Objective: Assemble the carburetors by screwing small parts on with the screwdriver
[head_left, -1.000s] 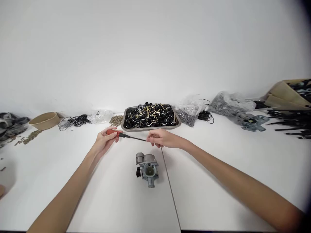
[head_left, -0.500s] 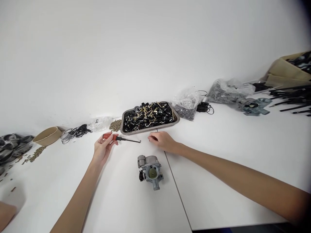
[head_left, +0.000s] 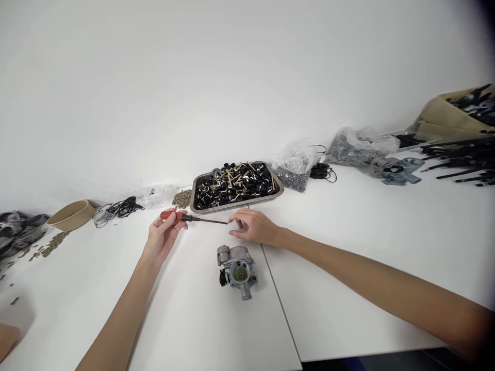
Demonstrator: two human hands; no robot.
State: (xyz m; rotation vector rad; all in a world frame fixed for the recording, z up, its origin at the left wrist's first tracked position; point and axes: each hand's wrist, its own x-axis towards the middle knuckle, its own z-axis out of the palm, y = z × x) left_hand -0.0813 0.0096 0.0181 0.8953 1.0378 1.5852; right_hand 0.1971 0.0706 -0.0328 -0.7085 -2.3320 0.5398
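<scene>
My left hand (head_left: 162, 234) is closed around the red handle of a screwdriver (head_left: 180, 216). Its dark shaft points right, and the tip ends just short of the fingers of my right hand (head_left: 251, 226). The thumb and index finger of that hand are apart, with nothing visible between them. Whether a small part sits on the screwdriver tip is too fine to make out. Below both hands a grey metal carburetor (head_left: 240, 273) rests on the white table, its round bore facing up toward me and a black fitting on its left side.
Behind my hands stands a metal tray (head_left: 236, 207) heaped with black and brass-coloured parts. Small brass pieces (head_left: 181, 199), a tan bowl (head_left: 71, 215) and black rings (head_left: 124, 207) lie leftward. Bags of small parts (head_left: 296, 172) and another carburetor (head_left: 398, 170) are rightward. Someone's arm (head_left: 7, 340) shows lower left.
The fingers of my right hand have spread from a closed pinch. The screwdriver tip has shifted slightly right, closer to them. The carburetor stays on the table.
</scene>
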